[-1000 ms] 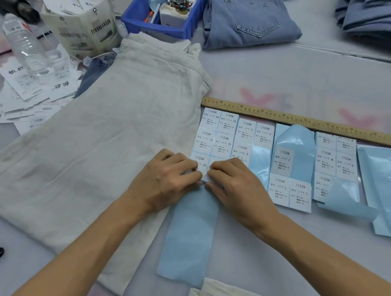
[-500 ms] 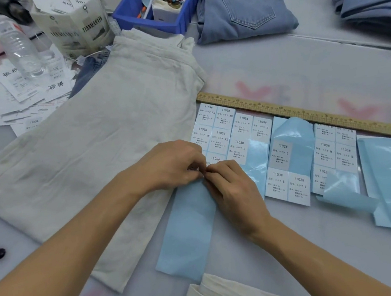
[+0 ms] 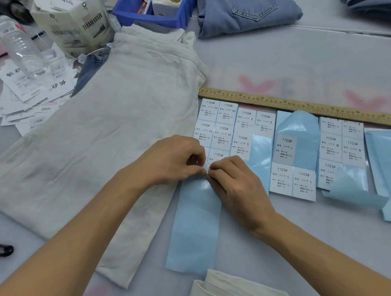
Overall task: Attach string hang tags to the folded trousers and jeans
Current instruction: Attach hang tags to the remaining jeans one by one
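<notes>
Both hands meet at the near end of the leftmost sticker sheet (image 3: 214, 131): left hand (image 3: 174, 159) and right hand (image 3: 236, 186), fingers curled, fingertips pinching at the sheet's edge where the blue backing strip (image 3: 194, 224) begins. Cream trousers (image 3: 98, 142) lie flat to the left, touching the sheet. Wooden ruler (image 3: 305, 106) runs along the far side of the sheets; folded jeans (image 3: 245, 2) and a blue bin (image 3: 153, 16) sit far beyond.

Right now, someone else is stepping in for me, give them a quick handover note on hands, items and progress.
Left hand and right hand both pinch a size sticker at the edge of the XS sticker sheet, over its bare blue backing strip.
Cream trousers lie flat beside it; folded jeans at the back.
Hang tags are piled far left. No tag visibly attached yet.
</notes>
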### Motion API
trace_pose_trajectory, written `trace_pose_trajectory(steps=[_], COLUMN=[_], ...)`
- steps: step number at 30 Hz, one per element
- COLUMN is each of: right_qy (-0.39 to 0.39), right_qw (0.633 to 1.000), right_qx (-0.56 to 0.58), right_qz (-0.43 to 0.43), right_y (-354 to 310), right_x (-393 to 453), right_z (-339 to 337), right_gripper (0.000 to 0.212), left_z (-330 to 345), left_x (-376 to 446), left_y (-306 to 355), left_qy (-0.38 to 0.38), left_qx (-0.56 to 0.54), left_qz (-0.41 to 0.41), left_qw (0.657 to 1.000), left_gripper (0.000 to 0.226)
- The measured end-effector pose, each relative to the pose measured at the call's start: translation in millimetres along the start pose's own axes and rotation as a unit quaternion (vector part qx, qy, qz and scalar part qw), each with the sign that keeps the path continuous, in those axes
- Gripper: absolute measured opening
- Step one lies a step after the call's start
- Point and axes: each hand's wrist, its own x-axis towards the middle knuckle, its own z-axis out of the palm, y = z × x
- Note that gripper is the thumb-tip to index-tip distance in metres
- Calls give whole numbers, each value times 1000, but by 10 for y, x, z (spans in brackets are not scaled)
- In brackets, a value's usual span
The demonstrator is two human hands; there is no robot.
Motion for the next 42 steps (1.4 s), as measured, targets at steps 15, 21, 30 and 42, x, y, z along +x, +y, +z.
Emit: trace_pose_trajectory(steps=[15,21,30,42], right_qy=[-11,-12,-14,-2], right_qw=[1000,1000,999,998], right_qx=[-14,-18,-28,-48], right_qz=[-7,-13,-27,-49], right_y=[18,24,17,-24], right_x=[-13,-10,-13,-13], right_z=[10,16,11,-4], right_gripper=[3,2,4,9], left_z=[-31,-5,-49,-22], left_x=[72,44,28,-80], left_y=[55,35,60,43], left_qy=[-25,-18,-33,-18], left_qx=[-2,-10,7,-9], left_qz=[-74,-64,-44,-2], left_qw=[997,998,998,1000], left_gripper=[6,14,10,7])
